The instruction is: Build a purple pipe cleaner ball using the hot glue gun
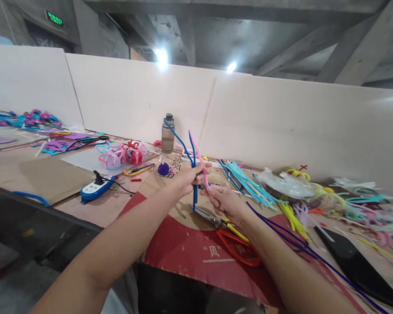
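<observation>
Blue pipe cleaners stand upright in my left hand, whose fingers are wrapped round them above the middle of the worktable. A pink pipe cleaner runs alongside and slants across the blue ones. Its lower end is pinched by my right hand, just below and right of the left. Under the hands lie pliers with red and yellow handles on a red and tan cardboard sheet. A dark purple pompom ball sits to the left of my left hand.
A water bottle stands by the white partition. To the left are a power strip, a utility knife and small pipe-cleaner crowns. Light-blue pipe cleaners and a black tablet-like slab lie right.
</observation>
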{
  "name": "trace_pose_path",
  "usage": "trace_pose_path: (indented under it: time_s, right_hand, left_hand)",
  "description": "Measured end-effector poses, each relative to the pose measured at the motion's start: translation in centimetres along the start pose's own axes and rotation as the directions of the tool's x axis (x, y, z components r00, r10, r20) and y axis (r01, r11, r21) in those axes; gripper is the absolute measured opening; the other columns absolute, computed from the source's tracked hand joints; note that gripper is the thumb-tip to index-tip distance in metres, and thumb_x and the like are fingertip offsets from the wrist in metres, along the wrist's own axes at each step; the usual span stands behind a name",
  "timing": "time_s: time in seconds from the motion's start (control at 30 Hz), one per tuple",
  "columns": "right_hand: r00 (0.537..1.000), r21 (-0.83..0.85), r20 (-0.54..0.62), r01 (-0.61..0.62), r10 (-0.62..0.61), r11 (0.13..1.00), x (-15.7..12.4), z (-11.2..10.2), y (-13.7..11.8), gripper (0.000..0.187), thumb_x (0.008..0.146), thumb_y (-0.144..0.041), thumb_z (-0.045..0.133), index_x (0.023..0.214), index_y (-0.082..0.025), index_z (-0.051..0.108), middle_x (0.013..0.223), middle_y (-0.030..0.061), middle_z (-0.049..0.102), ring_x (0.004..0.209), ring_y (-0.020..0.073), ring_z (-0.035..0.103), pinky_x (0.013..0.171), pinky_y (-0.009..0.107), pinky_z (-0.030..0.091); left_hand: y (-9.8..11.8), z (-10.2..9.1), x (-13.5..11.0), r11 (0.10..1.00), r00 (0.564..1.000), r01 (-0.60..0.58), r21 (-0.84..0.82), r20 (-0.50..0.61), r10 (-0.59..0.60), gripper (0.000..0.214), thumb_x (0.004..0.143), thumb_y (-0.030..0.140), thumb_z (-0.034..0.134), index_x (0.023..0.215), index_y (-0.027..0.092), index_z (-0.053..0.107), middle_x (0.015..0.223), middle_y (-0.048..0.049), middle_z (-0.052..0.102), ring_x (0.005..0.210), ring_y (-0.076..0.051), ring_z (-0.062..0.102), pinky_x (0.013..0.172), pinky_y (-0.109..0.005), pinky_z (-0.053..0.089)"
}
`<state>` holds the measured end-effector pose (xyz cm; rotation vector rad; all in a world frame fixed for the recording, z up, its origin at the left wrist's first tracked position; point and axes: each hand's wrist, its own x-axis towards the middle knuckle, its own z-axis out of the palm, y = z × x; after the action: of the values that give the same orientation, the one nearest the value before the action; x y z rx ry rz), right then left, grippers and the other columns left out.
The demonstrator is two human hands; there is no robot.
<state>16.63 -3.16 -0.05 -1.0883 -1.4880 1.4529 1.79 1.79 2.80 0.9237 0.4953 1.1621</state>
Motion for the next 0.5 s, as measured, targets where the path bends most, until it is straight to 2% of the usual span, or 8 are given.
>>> trace_pose_path:
  time_s: [0.1,0.23,0.4,0.5]
  right_hand:
    - [1.000,-0.037,0.029,0.007,-0.006,0.999,0.2,0.1,0.4,0.034,0.076,-0.051,0.061,0.080,-0.017,0.062,0.040,-0.0114,0.033,0.033,0.0041,0.020,0.031,0.017,0.023]
    - [0.997,-0.077,0.078,0.010,-0.004,0.997,0.2,0.2,0.6,0.034,0.078,-0.052,0.059,0.077,-0.017,0.061,0.040,-0.0104,0.039,0.031,0.0040,0.026,0.032,0.017,0.028]
    - [0.988,-0.165,0.149,-0.021,0.046,0.986,-0.2,0.6,0.2,0.036,0.080,-0.053,0.058,0.076,-0.017,0.059,0.043,-0.0087,0.046,0.029,0.0042,0.036,0.032,0.016,0.029]
    - [0.982,-0.144,0.188,-0.004,0.031,0.990,-0.5,0.7,-0.1,0.034,0.082,-0.051,0.056,0.076,-0.018,0.058,0.043,-0.0092,0.046,0.029,0.0040,0.036,0.032,0.015,0.029]
  left_hand:
    - [1.3,-0.5,0.3,0.995,0.998,0.039,-0.087,-0.043,-0.043,0.016,0.090,0.010,0.052,0.089,0.004,0.068,0.057,0.0007,0.051,0.035,0.000,0.033,0.032,-0.011,0.020]
    - [3.1,-1.8,1.0,0.989,0.994,0.006,-0.148,-0.107,-0.022,0.023,0.094,0.007,0.044,0.087,0.002,0.066,0.058,-0.0009,0.052,0.035,0.001,0.034,0.031,-0.009,0.019]
    - [5.2,-3.5,1.5,0.985,0.983,-0.053,-0.166,-0.180,0.023,0.021,0.095,0.010,0.044,0.089,0.005,0.063,0.056,0.0021,0.049,0.032,0.001,0.029,0.029,-0.010,0.018]
    - [5.9,-4.5,1.7,0.982,0.972,-0.071,-0.174,-0.232,0.029,0.018,0.094,0.008,0.044,0.091,0.007,0.062,0.053,0.0030,0.047,0.032,0.000,0.029,0.028,-0.010,0.018]
